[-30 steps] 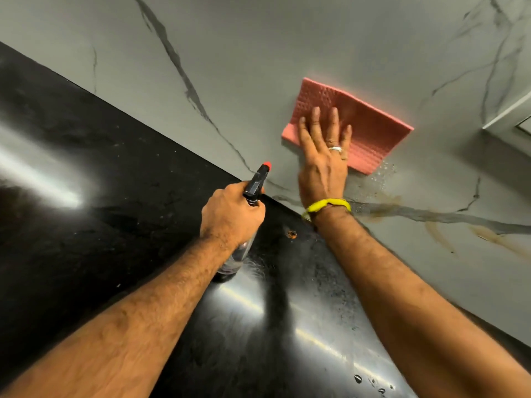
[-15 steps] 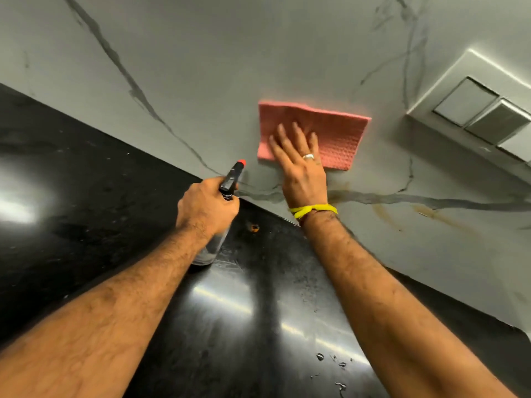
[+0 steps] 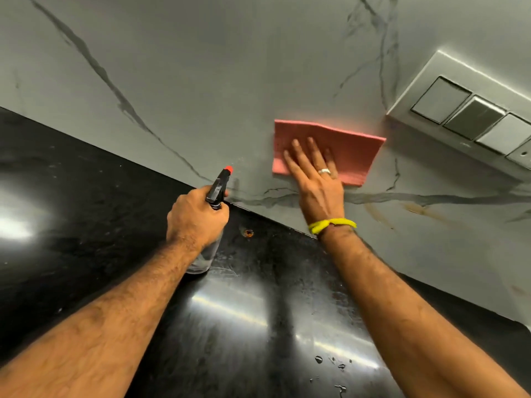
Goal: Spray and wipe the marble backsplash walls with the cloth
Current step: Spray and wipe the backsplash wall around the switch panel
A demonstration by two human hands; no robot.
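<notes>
A pink cloth point(image 3: 353, 152) lies flat against the grey marble backsplash point(image 3: 218, 90). My right hand point(image 3: 316, 179) presses on its lower left part with fingers spread, a ring on one finger and a yellow band at the wrist. My left hand point(image 3: 195, 219) grips a clear spray bottle point(image 3: 217, 193) with a black head and red nozzle, pointed up at the wall just left of the cloth. The bottle's base rests on or close above the black countertop point(image 3: 86, 202).
A white switch panel point(image 3: 471, 113) is mounted on the wall to the right of the cloth. Brownish streaks point(image 3: 422, 211) mark the marble low on the right. Water drops point(image 3: 330, 366) sit on the glossy counter near me, and a small orange spot point(image 3: 248, 232) lies by the wall.
The cloth and my right hand have slid along the wall toward the switch panel, and the cloth has turned level. The view shifted right, bringing the switch panel in. My left hand keeps the bottle.
</notes>
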